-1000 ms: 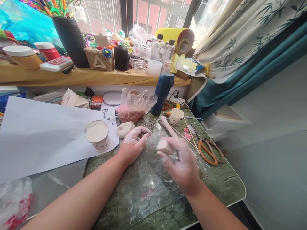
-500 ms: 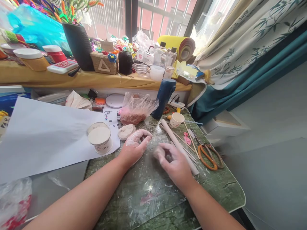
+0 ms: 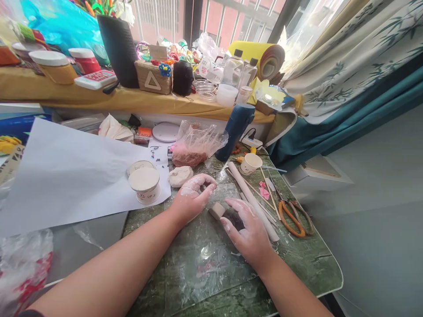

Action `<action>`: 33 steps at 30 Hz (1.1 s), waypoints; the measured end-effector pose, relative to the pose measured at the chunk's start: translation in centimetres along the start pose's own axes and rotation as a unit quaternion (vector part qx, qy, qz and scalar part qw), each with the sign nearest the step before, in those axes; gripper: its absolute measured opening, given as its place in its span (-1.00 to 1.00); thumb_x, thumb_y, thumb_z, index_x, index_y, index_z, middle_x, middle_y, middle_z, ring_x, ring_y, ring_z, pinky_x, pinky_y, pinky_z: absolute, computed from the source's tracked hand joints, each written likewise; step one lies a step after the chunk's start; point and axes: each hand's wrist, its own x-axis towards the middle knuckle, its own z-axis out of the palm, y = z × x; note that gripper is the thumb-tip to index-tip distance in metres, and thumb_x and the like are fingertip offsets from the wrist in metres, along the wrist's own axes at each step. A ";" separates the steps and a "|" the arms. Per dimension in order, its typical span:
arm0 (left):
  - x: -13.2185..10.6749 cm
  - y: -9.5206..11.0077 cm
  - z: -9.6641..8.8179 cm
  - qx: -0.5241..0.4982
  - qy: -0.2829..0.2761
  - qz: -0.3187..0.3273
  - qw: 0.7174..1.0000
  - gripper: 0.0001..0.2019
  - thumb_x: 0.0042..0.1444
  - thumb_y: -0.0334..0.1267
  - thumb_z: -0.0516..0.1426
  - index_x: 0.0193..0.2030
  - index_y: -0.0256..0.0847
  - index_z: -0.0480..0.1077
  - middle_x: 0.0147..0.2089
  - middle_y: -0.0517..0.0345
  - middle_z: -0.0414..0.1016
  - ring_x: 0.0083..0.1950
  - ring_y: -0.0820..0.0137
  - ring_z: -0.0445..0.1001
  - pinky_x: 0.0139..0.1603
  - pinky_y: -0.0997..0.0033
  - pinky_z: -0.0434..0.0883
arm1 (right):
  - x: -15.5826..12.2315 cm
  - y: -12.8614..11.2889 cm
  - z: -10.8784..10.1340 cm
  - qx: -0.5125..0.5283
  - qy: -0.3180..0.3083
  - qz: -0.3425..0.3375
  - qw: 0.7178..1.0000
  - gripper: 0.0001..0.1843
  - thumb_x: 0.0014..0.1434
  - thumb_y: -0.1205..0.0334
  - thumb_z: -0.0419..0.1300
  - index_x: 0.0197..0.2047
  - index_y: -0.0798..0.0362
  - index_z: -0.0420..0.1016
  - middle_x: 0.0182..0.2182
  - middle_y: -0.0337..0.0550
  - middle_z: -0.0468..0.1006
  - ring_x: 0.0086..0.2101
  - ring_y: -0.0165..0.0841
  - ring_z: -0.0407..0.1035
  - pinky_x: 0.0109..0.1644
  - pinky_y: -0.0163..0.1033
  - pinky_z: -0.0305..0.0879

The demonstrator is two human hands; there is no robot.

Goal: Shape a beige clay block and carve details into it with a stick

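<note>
The green marbled table [image 3: 297,259] carries a small clay block [image 3: 217,210] between the left hand [image 3: 191,200] and right hand [image 3: 247,229]. A white rolling pin [image 3: 253,200] lies just right of the right hand, orange-handled scissors [image 3: 292,215] beyond it; a white paper sheet [image 3: 66,171] and two cups [image 3: 145,182] sit left of the left hand.

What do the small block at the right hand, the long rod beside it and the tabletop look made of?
Block: pale, matte, soft-cornered, with white dust on both hands; probably clay or dough. Rod: smooth, off-white, even cylinder; plastic or painted wood, hard to tell. Tabletop: green marble pattern with a glossy clear film over it, probably a printed laminate rather than stone.
</note>
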 end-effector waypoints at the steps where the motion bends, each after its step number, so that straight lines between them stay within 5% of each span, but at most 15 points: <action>1: 0.0 0.0 0.0 -0.002 0.000 0.000 1.000 -0.87 0.28 -0.19 0.14 -0.16 -0.15 0.49 -0.20 0.11 0.53 -0.16 0.31 0.48 -0.06 0.31 0.44 | 0.0 0.0 0.3 0.002 -0.002 0.002 1.000 -0.47 0.32 0.06 0.25 0.30 -0.04 0.33 0.18 0.06 0.50 0.18 -0.03 0.39 0.27 0.21 0.38; 7: 0.0 0.1 0.1 -0.016 0.009 -0.005 1.000 -0.88 0.27 -0.21 0.15 -0.16 -0.15 0.49 -0.21 0.11 0.54 -0.16 0.31 0.49 -0.05 0.31 0.46 | 1.7 -1.6 0.5 0.012 -0.041 -0.008 0.999 -0.68 0.34 0.21 0.20 0.15 -0.07 0.48 0.02 -0.04 0.61 0.04 -0.10 0.49 0.17 0.12 0.46; 14: 0.0 0.1 0.0 0.015 -0.004 0.002 1.000 -0.85 0.29 -0.18 0.14 -0.17 -0.15 0.50 -0.21 0.10 0.55 -0.14 0.30 0.49 -0.05 0.30 0.43 | 1.7 -3.7 -3.7 0.057 0.174 -0.043 0.982 -0.54 0.28 0.23 0.29 0.23 -0.13 0.40 0.13 -0.02 0.53 0.17 -0.03 0.42 0.23 0.24 0.40; 19: 0.1 0.1 -0.1 0.003 0.004 0.005 1.000 -0.87 0.28 -0.21 0.13 -0.16 -0.15 0.50 -0.20 0.11 0.56 -0.13 0.30 0.50 -0.02 0.29 0.43 | -0.3 -2.0 -1.6 -0.002 0.000 -0.061 0.998 -0.47 0.31 0.16 0.27 0.31 -0.12 0.33 0.13 0.02 0.54 0.14 -0.02 0.44 0.20 0.22 0.45; 25: 0.1 0.3 -0.1 0.024 0.000 0.008 1.000 -0.86 0.28 -0.20 0.14 -0.20 -0.15 0.50 -0.20 0.11 0.57 -0.13 0.29 0.50 -0.03 0.30 0.43 | -1.3 -1.4 0.7 0.003 0.028 0.064 0.998 -0.39 0.27 0.09 0.30 0.33 -0.05 0.28 0.16 0.08 0.49 0.14 0.01 0.41 0.22 0.25 0.41; 28: 0.1 0.2 0.0 0.008 0.004 0.007 1.000 -0.88 0.27 -0.21 0.14 -0.19 -0.15 0.50 -0.22 0.11 0.56 -0.14 0.29 0.50 -0.06 0.30 0.44 | -0.4 -1.6 1.2 0.007 -0.027 0.068 0.997 -0.44 0.28 0.12 0.29 0.30 -0.05 0.33 0.15 0.06 0.51 0.14 0.00 0.41 0.23 0.23 0.40; 33: 0.1 0.0 0.1 0.007 0.003 0.008 1.000 -0.88 0.28 -0.21 0.14 -0.18 -0.16 0.49 -0.22 0.12 0.56 -0.16 0.31 0.50 -0.06 0.31 0.44 | 0.3 -1.4 1.4 0.048 -0.003 0.054 0.997 -0.72 0.31 0.18 0.25 0.08 -0.06 0.52 0.00 -0.03 0.61 0.03 -0.09 0.48 0.18 0.14 0.44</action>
